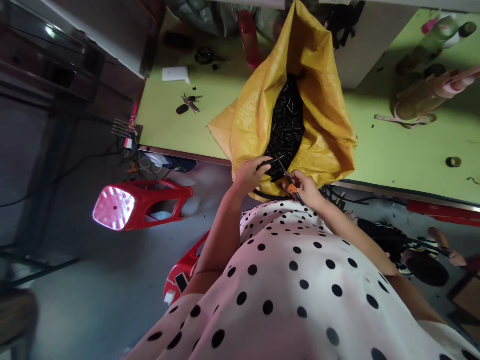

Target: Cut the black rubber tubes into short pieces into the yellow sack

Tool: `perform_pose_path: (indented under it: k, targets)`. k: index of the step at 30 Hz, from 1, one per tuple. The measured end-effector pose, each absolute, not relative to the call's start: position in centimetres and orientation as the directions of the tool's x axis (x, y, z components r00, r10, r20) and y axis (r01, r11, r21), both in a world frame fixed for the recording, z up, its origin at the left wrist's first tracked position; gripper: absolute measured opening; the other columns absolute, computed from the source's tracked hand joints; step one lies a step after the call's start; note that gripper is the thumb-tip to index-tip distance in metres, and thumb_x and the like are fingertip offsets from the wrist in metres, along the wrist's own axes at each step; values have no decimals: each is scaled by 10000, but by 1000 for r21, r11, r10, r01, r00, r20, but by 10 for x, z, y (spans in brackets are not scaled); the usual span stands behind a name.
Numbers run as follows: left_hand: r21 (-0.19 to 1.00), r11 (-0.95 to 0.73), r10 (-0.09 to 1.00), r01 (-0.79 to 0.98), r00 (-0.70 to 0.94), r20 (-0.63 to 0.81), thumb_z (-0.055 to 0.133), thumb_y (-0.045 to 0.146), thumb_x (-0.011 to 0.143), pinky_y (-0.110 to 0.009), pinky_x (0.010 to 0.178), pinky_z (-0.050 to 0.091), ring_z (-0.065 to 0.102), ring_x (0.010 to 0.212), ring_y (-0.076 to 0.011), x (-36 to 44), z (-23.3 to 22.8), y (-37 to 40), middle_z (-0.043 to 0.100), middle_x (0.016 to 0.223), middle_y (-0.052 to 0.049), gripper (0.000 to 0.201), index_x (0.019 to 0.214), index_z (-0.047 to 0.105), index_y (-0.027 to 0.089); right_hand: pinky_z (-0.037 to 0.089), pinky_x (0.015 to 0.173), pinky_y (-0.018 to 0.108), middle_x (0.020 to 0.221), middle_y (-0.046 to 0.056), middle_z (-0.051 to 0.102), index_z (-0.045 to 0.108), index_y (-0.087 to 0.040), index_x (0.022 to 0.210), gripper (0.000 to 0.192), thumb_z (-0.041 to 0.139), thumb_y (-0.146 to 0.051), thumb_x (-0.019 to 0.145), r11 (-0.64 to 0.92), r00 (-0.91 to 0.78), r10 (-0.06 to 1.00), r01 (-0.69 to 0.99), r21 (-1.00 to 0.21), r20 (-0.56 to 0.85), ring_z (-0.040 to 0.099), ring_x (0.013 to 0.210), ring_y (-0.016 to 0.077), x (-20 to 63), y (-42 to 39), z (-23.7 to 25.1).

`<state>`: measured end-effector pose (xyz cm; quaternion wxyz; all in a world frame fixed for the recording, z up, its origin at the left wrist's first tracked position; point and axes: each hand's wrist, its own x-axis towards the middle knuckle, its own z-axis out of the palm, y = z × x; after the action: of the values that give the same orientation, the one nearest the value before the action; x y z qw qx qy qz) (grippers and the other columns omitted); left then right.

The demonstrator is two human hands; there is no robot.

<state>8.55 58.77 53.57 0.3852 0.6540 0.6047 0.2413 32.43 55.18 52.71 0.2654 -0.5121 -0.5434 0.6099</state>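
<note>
Yellow woven sack (318, 120) brims with black parts (287, 120); left hand (249, 175) pinches one, right hand (305, 187) grips orange-handled cutters (288, 182).

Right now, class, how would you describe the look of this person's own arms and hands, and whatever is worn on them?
Both arms are bare from elbow to fingers: no gloves on the left hand or right hand. A thin band circles the left forearm. The white garment with black polka dots covers the body.

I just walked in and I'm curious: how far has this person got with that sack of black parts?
No finished pile shows anywhere in view. In hand: the left hand pinches one black piece at the mouth of the yellow sack, and the right hand holds a small orange-handled tool to it. Left: the sack looks nearly full of black pieces.
</note>
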Motion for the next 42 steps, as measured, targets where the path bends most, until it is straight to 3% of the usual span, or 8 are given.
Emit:
perform_pose_path:
  k: [10,20,25,30,35,42]
  targets:
    - [854,77,978,515,128,-166,655,361,970,-430,1128,564,762,1212,-276,89,535,584,828,1275,-67,314,1214,812,242,326,567,295,617,-46,468,527,-258,817,435,817,-576,755,-265,-298,898,225,-938,-325,408,595,153,325,548,525]
    - [862,132,988,489,1,-151,739,382,898,-367,911,608,769,984,-221,91,533,575,800,1027,-26,270,1124,690,243,302,600,298,625,-58,426,513,-255,791,381,789,-512,730,-256,-278,908,222,-941,-312,376,613,144,320,547,520]
    - [850,11,993,527,91,-69,632,385,980,-381,970,596,765,1035,-235,90,543,571,815,1095,-67,243,1125,742,225,315,615,292,671,-72,438,563,-256,913,524,896,-603,705,-333,-275,890,156,-930,-364,395,636,144,322,555,523]
    - [868,-22,967,496,231,-108,648,353,986,-388,1068,590,768,1146,-250,89,542,576,831,1196,-62,257,1177,789,254,319,626,288,738,-62,479,529,-253,920,648,909,-722,682,-382,-347,849,118,-917,-398,421,671,142,327,564,524]
    - [862,8,984,507,147,-96,684,336,985,-382,1071,603,775,1146,-246,93,538,574,834,1194,-52,239,1183,799,265,264,607,302,686,-51,429,542,-240,845,623,881,-746,718,-291,-292,891,218,-931,-347,360,655,143,328,563,529]
    - [814,-2,998,581,-56,42,578,416,1066,-446,1193,524,692,1345,-277,102,541,559,743,1429,-128,415,1410,670,204,239,549,296,586,-71,371,493,-254,774,643,851,-786,728,-285,-182,929,208,-936,-324,310,566,121,328,565,523]
